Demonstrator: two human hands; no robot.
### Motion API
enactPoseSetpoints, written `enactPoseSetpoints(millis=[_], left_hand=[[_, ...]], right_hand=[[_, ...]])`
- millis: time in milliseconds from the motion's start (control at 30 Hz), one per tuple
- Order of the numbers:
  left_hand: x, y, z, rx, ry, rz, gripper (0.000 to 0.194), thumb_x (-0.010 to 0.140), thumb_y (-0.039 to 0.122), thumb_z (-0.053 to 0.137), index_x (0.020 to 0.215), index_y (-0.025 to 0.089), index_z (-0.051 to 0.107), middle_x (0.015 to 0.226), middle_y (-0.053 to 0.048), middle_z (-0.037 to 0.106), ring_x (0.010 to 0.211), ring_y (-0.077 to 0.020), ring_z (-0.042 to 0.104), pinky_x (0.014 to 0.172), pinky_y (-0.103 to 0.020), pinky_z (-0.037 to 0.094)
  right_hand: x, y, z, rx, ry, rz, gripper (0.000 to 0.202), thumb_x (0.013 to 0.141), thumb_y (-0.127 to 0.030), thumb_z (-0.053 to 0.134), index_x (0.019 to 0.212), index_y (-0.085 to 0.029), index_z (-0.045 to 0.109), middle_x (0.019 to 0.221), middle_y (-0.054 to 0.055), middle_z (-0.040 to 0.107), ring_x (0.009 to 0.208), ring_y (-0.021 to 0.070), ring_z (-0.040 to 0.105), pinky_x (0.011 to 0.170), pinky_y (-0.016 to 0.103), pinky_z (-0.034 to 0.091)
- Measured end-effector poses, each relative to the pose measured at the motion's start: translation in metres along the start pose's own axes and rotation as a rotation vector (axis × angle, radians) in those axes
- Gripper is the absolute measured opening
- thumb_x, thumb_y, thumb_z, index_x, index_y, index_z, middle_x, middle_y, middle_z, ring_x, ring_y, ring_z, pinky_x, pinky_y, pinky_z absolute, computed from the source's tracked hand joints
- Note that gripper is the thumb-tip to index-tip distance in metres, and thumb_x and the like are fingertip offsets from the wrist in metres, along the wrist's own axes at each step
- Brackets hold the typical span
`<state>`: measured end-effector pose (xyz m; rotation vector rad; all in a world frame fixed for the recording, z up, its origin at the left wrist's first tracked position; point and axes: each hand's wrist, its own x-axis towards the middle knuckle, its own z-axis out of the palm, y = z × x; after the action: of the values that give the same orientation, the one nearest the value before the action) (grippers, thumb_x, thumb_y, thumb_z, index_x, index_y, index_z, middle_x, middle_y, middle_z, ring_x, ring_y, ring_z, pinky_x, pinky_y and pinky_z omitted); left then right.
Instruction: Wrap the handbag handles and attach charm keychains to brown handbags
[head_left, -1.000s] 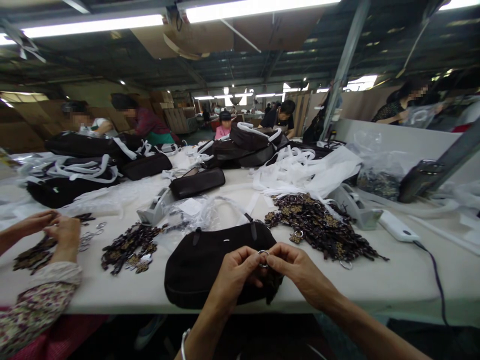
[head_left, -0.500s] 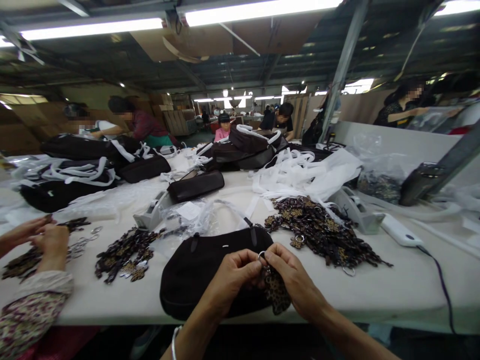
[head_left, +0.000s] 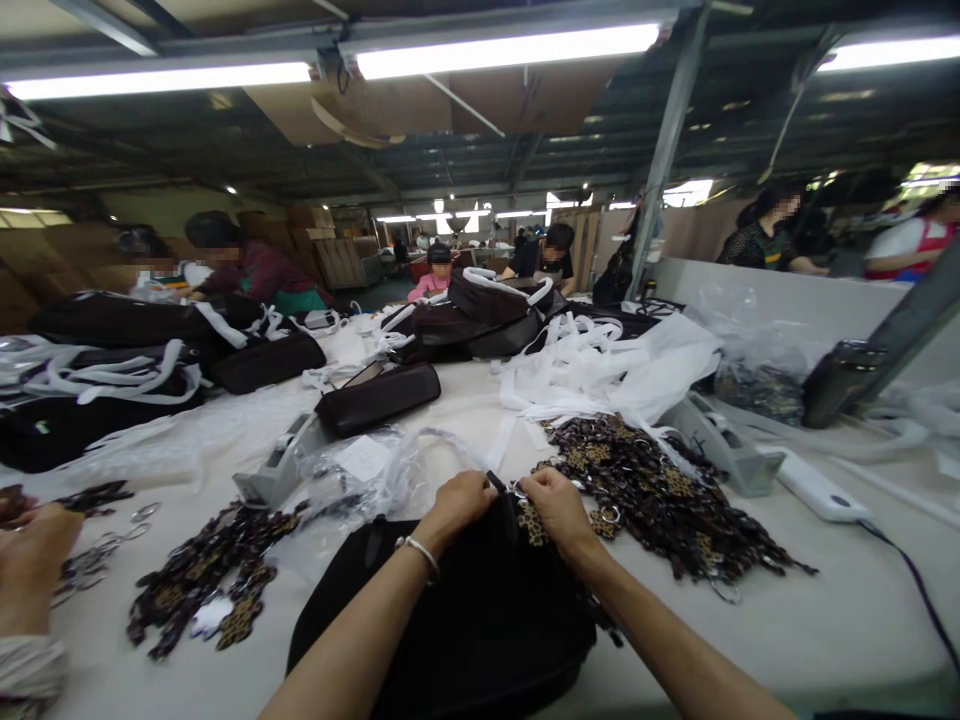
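Overall, the white table fills the lower view; the dark bag lies on it at six o'clock, directly before the person; counted from this bag, the larger heap of charms is at two o'clock, and the smaller heap between nine and ten o'clock; both lie loose, so many pieces seem left to handle. The left hand is closed at the dark strap end, toward the bag's one o'clock; the right hand pinches a spotted charm just beside it; a small glint of metal is probably its ring; whether this ring already passes around the strap end, I cannot tell; the fastening seems begun, not finished.
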<state>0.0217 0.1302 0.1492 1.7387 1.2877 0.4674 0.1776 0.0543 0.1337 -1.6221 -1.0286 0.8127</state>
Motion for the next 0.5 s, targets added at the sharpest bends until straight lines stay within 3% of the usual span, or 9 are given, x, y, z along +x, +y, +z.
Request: enactPoseSetpoints(millis=[133,267,500], left_hand=[[0.010,-0.013,0.015,-0.165,-0.068,-0.031,0.009,0.070,0.024,0.064,0.064,0.017,0.062,0.061,-0.002,0.058,0.072,-0.0203,0.060,0.067,-0.030,0.045],[0.004,-0.017,0.015,-0.403,-0.154,-0.050,0.023,0.073,0.033,0.065,0.087,0.015,0.063,0.073,-0.001,0.063,0.065,-0.0134,0.061,0.059,-0.024,0.049],[-0.001,-0.025,0.029,-0.594,-0.085,-0.049,0.023,0.072,0.027,0.072,0.086,0.012,0.061,0.069,-0.001,0.064,0.057,-0.0103,0.063,0.059,-0.024,0.054]], right_hand=[[0.018,0.010,0.012,-0.089,0.051,0.020,0.017,0.070,-0.036,0.058,0.067,-0.019,0.056,0.063,0.001,0.061,0.063,0.0173,0.056,0.061,0.027,0.040],[0.019,0.016,0.020,-0.154,0.066,0.035,0.015,0.071,-0.034,0.055,0.069,-0.019,0.057,0.064,0.002,0.063,0.065,0.0190,0.059,0.061,0.027,0.041],[0.014,0.018,0.027,-0.248,0.068,0.039,0.010,0.072,-0.028,0.054,0.066,-0.021,0.053,0.064,0.002,0.063,0.064,0.0187,0.057,0.061,0.027,0.039]])
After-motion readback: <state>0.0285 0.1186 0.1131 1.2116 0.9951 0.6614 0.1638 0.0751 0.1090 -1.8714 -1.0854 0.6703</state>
